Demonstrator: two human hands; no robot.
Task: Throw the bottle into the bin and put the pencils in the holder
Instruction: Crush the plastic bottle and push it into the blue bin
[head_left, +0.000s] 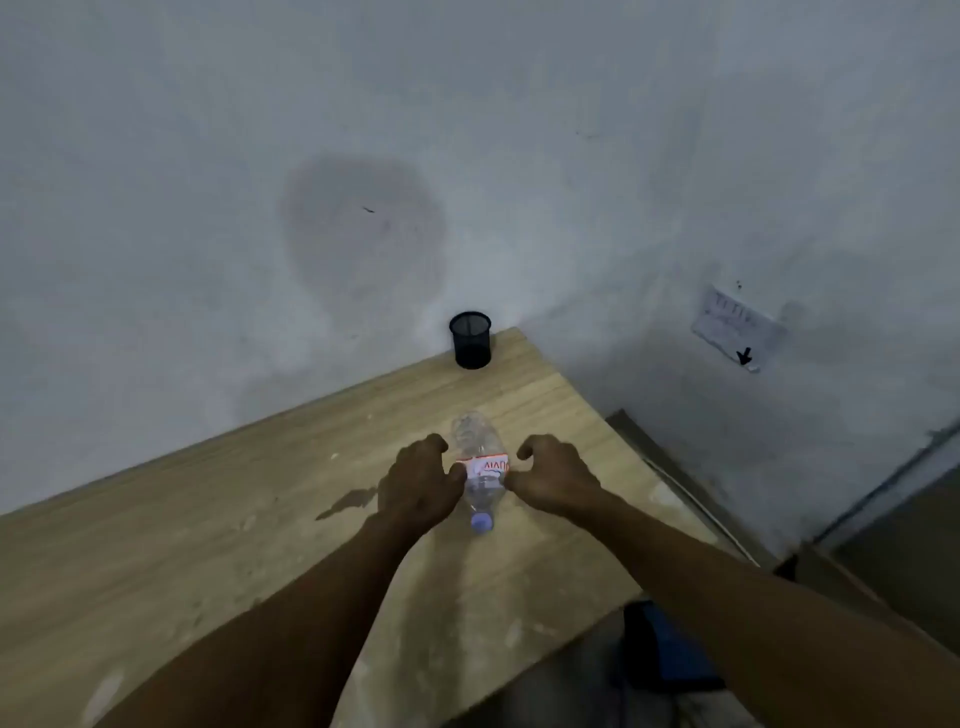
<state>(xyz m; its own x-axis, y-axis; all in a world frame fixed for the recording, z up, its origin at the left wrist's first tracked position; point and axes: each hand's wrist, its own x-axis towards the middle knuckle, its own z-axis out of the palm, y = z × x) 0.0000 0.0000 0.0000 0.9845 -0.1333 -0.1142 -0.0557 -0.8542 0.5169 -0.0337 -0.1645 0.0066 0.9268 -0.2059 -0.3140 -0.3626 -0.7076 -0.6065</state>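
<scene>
A clear plastic bottle (479, 467) lies on its side on the wooden table (234, 519). It has a white and red label, and its purple cap points toward me. My left hand (415, 483) and my right hand (550, 480) flank it with fingers curled. Both thumbs touch the label and neither hand wraps around the bottle. A black mesh pencil holder (470, 340) stands upright at the table's far corner against the wall. No pencils are in view.
A dark container with blue inside (670, 644) sits on the floor below the table's right edge. A grey wall stands close behind the table, with a paper note (735, 327) on its right part. A wet stain (348, 501) marks the tabletop left of my hands.
</scene>
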